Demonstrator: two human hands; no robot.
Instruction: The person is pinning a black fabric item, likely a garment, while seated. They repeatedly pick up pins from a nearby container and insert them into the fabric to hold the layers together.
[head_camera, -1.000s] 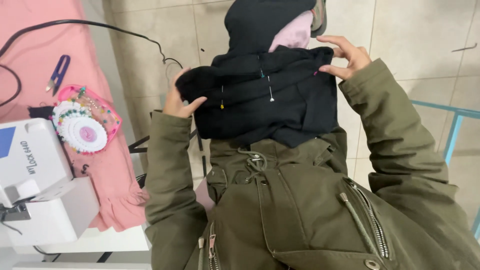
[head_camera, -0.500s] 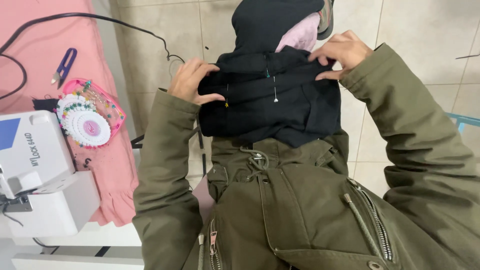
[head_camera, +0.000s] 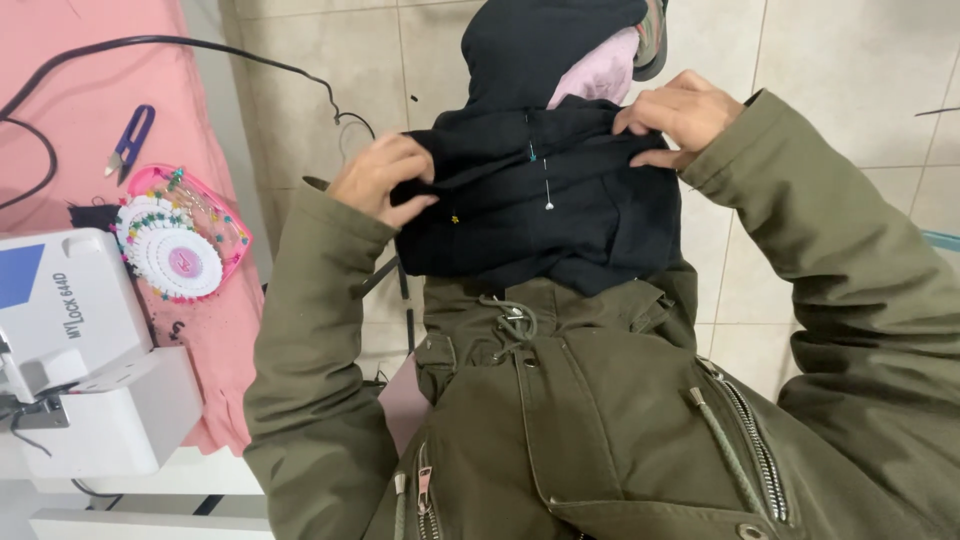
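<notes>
- I hold a folded black cloth piece (head_camera: 545, 200) in the middle of the frame, over my lap.
- My left hand (head_camera: 385, 178) is curled shut and pinches the cloth's left edge.
- My right hand (head_camera: 675, 118) is curled shut too and grips the top fold at the upper right.
- A thin pin with a white head (head_camera: 548, 190) sticks in the middle of the cloth.
- A round pink pin box (head_camera: 178, 235) sits at the left on the pink table cover (head_camera: 80, 100).
- A white sewing machine (head_camera: 80, 350) is at the lower left.
- Small blue snips (head_camera: 130, 140) lie at the upper left.
</notes>
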